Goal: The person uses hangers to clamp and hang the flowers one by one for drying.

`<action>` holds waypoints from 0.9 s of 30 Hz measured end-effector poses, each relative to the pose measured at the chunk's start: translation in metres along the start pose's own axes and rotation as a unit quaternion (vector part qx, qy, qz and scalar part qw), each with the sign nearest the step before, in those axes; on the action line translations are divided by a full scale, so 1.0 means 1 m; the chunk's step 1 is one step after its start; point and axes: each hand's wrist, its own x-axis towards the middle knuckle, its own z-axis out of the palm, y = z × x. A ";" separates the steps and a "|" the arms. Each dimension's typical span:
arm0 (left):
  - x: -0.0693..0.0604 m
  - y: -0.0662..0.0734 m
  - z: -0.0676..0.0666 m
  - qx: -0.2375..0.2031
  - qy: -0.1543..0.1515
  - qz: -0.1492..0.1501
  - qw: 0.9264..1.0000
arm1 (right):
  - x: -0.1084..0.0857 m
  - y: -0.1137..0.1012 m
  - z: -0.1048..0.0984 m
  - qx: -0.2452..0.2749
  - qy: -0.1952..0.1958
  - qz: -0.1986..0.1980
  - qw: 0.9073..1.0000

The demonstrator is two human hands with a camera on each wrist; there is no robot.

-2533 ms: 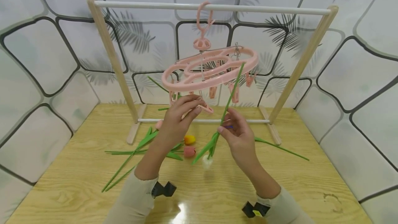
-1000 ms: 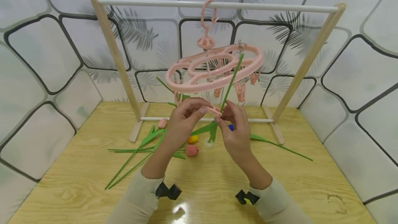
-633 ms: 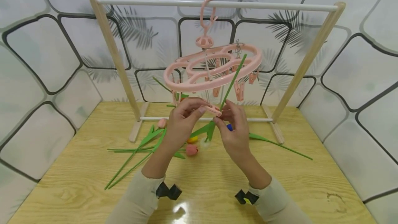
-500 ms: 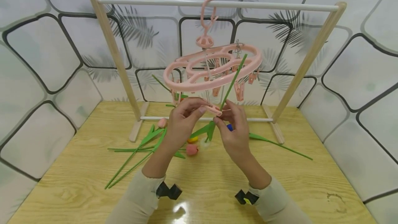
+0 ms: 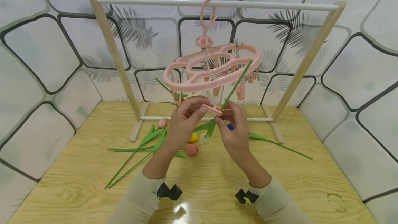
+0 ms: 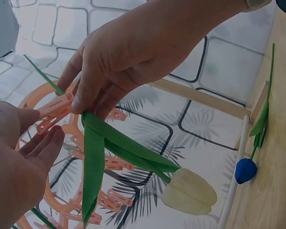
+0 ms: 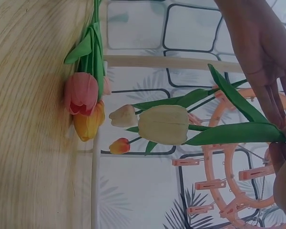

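In the head view my left hand [image 5: 185,120] pinches a pink clothespin [image 5: 212,109] that hangs from the drying hanger [image 5: 214,84]. Close beside it, my right hand [image 5: 234,123] pinches the green stem [image 5: 237,84] of an upside-down white tulip. The clothespin's end lies at the stem; whether its jaws enclose the stem is hidden by fingers. The left wrist view shows the white tulip's bloom [image 6: 189,191] and long leaves below the right hand. Two tulips, one pale [image 7: 123,116] and one orange-red [image 7: 119,145], hang behind in the right wrist view.
The hanger hooks over the white bar [image 5: 149,2] of a wooden rack [image 5: 113,54]. On the table [image 5: 77,182] lie several tulips, including a pink one [image 5: 191,149], a yellow one [image 5: 192,137] and a blue one [image 5: 230,127]. More clothespins [image 5: 240,90] dangle from the hanger.
Since the earliest frame, my hands have come together, bringing the clothespin and stem next to each other. Over the last half second, the stem's top has tilted slightly right while my hands stay nearly still.
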 end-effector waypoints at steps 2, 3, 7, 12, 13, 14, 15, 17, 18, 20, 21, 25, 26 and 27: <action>0.000 0.000 0.000 0.005 -0.001 0.003 1.000 | 0.001 0.000 0.000 0.001 -0.001 0.004 1.000; 0.000 0.001 0.001 0.010 0.000 0.006 1.000 | 0.001 0.000 0.000 0.005 -0.001 0.008 1.000; 0.000 0.001 0.001 0.075 0.015 0.044 0.996 | 0.002 0.000 0.001 0.019 -0.001 0.028 0.999; 0.001 0.003 0.000 0.200 0.048 0.129 0.970 | 0.002 0.001 0.000 0.027 -0.002 0.059 0.998; 0.001 0.003 -0.001 0.213 0.052 0.143 0.965 | 0.002 0.001 0.000 0.031 -0.001 0.063 0.998; 0.002 0.004 -0.001 0.220 0.056 0.155 0.961 | 0.001 0.002 -0.001 0.031 0.000 0.064 0.997; 0.002 0.005 -0.002 0.224 0.059 0.165 0.959 | 0.001 0.002 -0.001 0.034 0.000 0.064 0.997; 0.002 0.006 -0.002 0.228 0.065 0.181 0.954 | 0.001 0.002 -0.002 0.037 0.000 0.062 0.997; 0.003 0.006 -0.002 0.231 0.068 0.190 0.952 | 0.001 0.002 -0.003 0.037 0.000 0.062 0.997; 0.004 0.008 -0.003 0.243 0.072 0.203 0.946 | 0.000 0.002 -0.003 0.037 -0.001 0.059 0.998; 0.004 0.008 -0.003 0.251 0.075 0.209 0.942 | 0.000 0.002 -0.003 0.039 0.000 0.058 0.998; 0.006 0.010 -0.004 0.271 0.086 0.242 0.928 | -0.001 0.002 -0.004 0.045 0.004 0.061 0.997; 0.007 0.010 -0.004 0.275 0.090 0.253 0.923 | -0.002 0.003 -0.004 0.048 0.006 0.063 0.997; 0.008 0.011 -0.005 0.279 0.094 0.264 0.918 | -0.002 0.003 -0.004 0.051 0.008 0.065 0.997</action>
